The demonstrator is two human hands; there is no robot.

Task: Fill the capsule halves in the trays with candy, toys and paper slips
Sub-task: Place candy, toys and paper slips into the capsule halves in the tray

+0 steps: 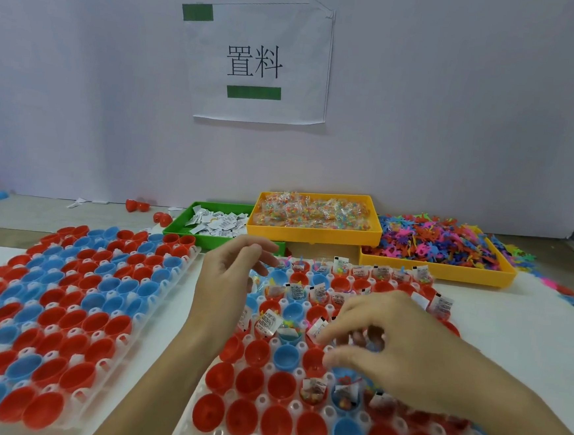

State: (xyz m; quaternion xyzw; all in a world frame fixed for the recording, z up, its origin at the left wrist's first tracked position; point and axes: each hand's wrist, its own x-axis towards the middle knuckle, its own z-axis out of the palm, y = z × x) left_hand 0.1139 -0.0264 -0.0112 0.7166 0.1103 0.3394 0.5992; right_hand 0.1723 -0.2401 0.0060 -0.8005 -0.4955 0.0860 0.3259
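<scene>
1. 2 hands are over the right capsule tray [265, 406] in the head view, the only view there is.
2. Left hand [229, 274] hovers above the tray's far-left part, fingers loosely curled and spread; nothing can be made out in it, though the palm side faces away.
3. Right hand [392, 345] hangs over the middle of the tray with fingers bent downward, fingertips [337, 339] just above the capsule halves [254, 352]. Motion blur there; whether it pinches something, I cannot tell.
4. Hidden: that hand and forearm cover several cups, and the tray's near edge is cut off by the frame.
5. Right tray: red and blue halves. Far rows and a few cups near the right wrist hold paper slips, candy and small toys; the near-left cups look bare.
6. Left capsule tray [191, 261] is packed with red and blue halves, open side up, no filling visible.
7. Behind: green bin [175, 227] with folded paper slips [218, 224], yellow bin [311, 234] with wrapped candy [313, 211], second yellow bin [446, 274] heaped with colourful plastic toys [438, 243], some spilling to its right.
8. Loose red halves [137, 205] lie on the table by the wall, where a paper sign [260, 60] is taped.
</scene>
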